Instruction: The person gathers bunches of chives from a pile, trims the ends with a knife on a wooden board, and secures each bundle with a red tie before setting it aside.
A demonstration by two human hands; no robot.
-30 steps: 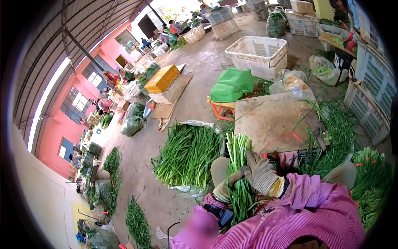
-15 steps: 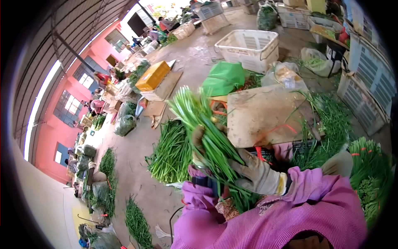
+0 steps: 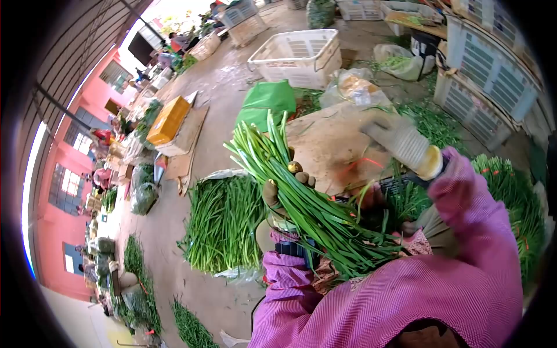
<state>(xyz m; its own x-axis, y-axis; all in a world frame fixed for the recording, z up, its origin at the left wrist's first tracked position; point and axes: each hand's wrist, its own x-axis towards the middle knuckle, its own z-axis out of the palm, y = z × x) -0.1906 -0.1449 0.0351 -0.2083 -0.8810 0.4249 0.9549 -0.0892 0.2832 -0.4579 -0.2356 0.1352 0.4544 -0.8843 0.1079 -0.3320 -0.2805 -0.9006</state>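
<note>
My left hand (image 3: 277, 194), in a soiled work glove, is wrapped round a thick bunch of Chinese chives (image 3: 316, 203). The pale stem ends point up and to the left, while the green leaves hang toward my lap at the lower right. My right hand (image 3: 397, 142), in a pale glove with a yellow cuff, is raised over the right part of a worn board (image 3: 325, 142). It is blurred, but its fingers look stretched out, with nothing visible in them. To the left of the bunch lies a large pile of chives (image 3: 223, 223) on plastic.
A green cloth (image 3: 267, 103) and a white crate (image 3: 299, 58) are beyond the board. Stacked crates (image 3: 487, 69) stand at the right, above loose greens (image 3: 432, 124). Tied bundles (image 3: 510, 203) stand by my right elbow. An orange box (image 3: 168, 120) is farther left.
My right hand has left the bunch and moved up and right over the board. My left hand still grips the bunch, whose leaves now spread farther right. The view has shifted right.
</note>
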